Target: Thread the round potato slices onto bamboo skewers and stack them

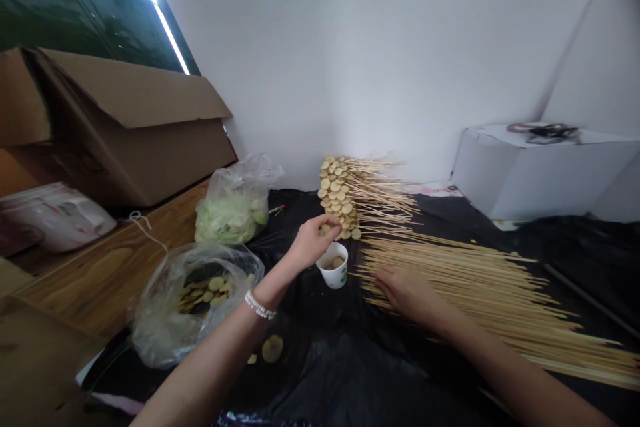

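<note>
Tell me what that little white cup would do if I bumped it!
The white cup might tip if bumped near its rim, since it narrows toward the bottom. It looks like paper, so it could dent if squeezed. The black sheet under it is wrinkled, so the cup may catch rather than slide.

room over black plastic [330,363], white cup [336,277] beyond

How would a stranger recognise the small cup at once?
Find the black sheet. Between the clear bag of slices and the bare sticks, just below the left hand, stands the cup, set apart by its round white rim and green mark.
</note>
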The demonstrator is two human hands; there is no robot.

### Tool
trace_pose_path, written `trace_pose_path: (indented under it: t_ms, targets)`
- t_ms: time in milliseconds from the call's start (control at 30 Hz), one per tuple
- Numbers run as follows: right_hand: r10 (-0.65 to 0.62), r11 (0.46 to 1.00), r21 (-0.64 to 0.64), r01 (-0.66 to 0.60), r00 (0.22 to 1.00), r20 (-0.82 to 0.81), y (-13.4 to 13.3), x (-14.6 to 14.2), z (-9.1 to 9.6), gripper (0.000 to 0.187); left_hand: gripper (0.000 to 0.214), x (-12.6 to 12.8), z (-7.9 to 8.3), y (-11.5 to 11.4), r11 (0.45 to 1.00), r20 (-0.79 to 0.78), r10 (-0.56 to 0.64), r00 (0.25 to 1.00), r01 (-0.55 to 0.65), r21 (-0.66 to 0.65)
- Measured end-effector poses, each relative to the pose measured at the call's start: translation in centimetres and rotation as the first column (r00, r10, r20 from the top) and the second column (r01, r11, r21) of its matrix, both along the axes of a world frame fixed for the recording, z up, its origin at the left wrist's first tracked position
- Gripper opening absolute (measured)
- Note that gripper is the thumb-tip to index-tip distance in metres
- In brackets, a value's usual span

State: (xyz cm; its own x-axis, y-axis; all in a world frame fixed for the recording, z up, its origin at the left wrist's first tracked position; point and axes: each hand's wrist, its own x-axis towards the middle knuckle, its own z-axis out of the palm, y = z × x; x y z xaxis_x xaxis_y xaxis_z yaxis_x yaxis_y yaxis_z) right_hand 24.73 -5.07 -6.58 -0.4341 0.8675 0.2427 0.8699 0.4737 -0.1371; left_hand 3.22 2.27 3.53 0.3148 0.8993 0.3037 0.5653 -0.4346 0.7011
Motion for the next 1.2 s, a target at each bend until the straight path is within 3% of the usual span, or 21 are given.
trace_pose_path:
  t_ms: [133, 267, 400, 533, 667, 900, 1067, 1200]
  targets:
    - [0.001, 1.000, 0.018, -0.001, 1.000, 0.002, 0.0, 0.0, 0.1, 0.023, 0.025, 0.9, -2.0, -0.3, 0.994, 0.176, 0.049, 0.983, -0.065, 0.086]
    - [-0.007, 1.000, 0.012, 0.007, 1.000, 0.007, -0.1, 0.0, 0.2, 0.022, 0.024, 1.5, -3.4, -0.8, 0.976, 0.254, 0.068, 0.965, -0.116, 0.182]
    - [-0.002, 1.000, 0.026, 0.002, 1.000, 0.014, -0.1, 0.0, 0.1, 0.023, 0.022, 1.7, -3.6, -1.4, 0.951, 0.206, 0.032, 0.978, -0.093, 0.295]
    - [-0.002, 1.000, 0.026, 0.002, 1.000, 0.018, 0.0, 0.0, -0.1, 0.023, 0.021, 1.6, -3.5, -1.6, 0.946, 0.138, 0.008, 0.990, -0.052, 0.319]
    - [-0.009, 1.000, 0.015, 0.008, 1.000, 0.023, 0.0, 0.0, 0.0, 0.023, 0.020, 1.4, -3.9, -1.5, 0.961, 0.149, 0.020, 0.989, -0.061, 0.270]
    - [-0.017, 1.000, -0.003, 0.017, 0.999, 0.044, -0.1, 0.0, 0.2, 0.024, 0.031, 0.6, -4.6, -1.5, 0.991, 0.337, 0.000, 0.942, -0.045, 0.127]
    - [-0.010, 1.000, 0.004, 0.010, 0.999, 0.048, 0.0, 0.1, 0.0, 0.024, 0.048, -0.9, -4.9, -0.6, 0.997, 0.395, -0.065, 0.916, 0.077, -0.016]
    - [-0.013, 0.999, 0.037, 0.013, 1.000, 0.005, -0.1, 0.3, 0.0, 0.024, 0.048, -1.5, -5.4, -0.2, 0.977, 0.364, -0.109, 0.925, 0.166, -0.130]
